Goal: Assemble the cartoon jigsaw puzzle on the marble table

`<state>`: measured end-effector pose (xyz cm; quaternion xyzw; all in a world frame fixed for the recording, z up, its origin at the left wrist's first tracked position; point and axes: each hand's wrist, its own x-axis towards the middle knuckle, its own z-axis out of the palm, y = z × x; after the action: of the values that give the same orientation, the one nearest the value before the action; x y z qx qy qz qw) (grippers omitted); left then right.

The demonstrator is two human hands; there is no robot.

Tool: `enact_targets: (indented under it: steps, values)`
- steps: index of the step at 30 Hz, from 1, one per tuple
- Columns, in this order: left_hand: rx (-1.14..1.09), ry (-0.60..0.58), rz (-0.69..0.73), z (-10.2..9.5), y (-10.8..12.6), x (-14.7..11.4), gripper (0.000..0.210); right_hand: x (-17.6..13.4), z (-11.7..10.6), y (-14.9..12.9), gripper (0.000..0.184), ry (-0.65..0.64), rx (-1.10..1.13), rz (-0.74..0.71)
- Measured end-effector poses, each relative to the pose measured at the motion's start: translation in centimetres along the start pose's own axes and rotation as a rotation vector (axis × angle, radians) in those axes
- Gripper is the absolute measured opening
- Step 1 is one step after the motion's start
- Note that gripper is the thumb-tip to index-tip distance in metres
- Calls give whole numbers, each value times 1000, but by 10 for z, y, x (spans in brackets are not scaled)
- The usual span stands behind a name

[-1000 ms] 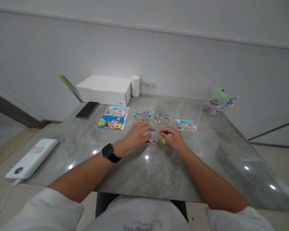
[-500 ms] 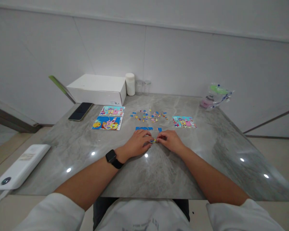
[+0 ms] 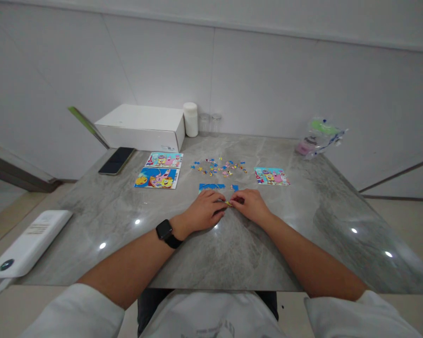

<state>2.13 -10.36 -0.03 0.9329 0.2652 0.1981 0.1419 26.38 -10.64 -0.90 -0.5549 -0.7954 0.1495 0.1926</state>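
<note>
Both hands meet low over the table at a small yellow puzzle piece (image 3: 228, 203). My left hand (image 3: 207, 209) comes at it from the left, its fingertips pressed to the piece and partly covering it. From the other side, my right hand (image 3: 248, 203) pinches at the same spot with thumb and forefinger. Just beyond the fingers lies a joined blue puzzle strip (image 3: 212, 187), with a separate blue puzzle piece (image 3: 234, 187) to its right. Farther back, several loose puzzle pieces (image 3: 218, 167) are scattered. Anything under the left palm is hidden.
Picture cards (image 3: 157, 178) lie at the left and another picture card (image 3: 272, 176) at the right. Behind are a phone (image 3: 116, 161), white box (image 3: 141, 126), white bottle (image 3: 191, 120), glasses (image 3: 210, 125) and a plastic bag (image 3: 319, 137). A power bank (image 3: 31, 241) is at front left.
My left fingers have shifted slightly right, closer to my right fingertips, and cover more of the spot between the hands. The whole view has tilted a little.
</note>
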Motion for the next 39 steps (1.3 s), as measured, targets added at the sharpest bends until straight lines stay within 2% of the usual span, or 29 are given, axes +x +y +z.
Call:
enact_targets:
  steps: [7, 13, 16, 21, 25, 39]
  values:
    - [7, -18, 18, 3, 0, 1, 32, -2, -1, -3, 8, 42, -43, -30]
    - [6, -7, 10, 5, 0, 1, 33, -2, -20, 8, 16, 84, -30, -47]
    - [17, -1, 7, 7, 1, 1, 33, -3, -29, 15, 11, 49, -47, -79]
    - [26, -5, 0, 10, 1, 1, 32, -8, -31, 19, 26, -75, -80, -122]
    - [27, -17, 1, 10, 1, 1, 33, -8, -28, 18, 25, -142, -84, -131]
    - [10, -35, 15, 8, 4, 1, 34, -6, -25, 20, 19, -118, -69, -180]
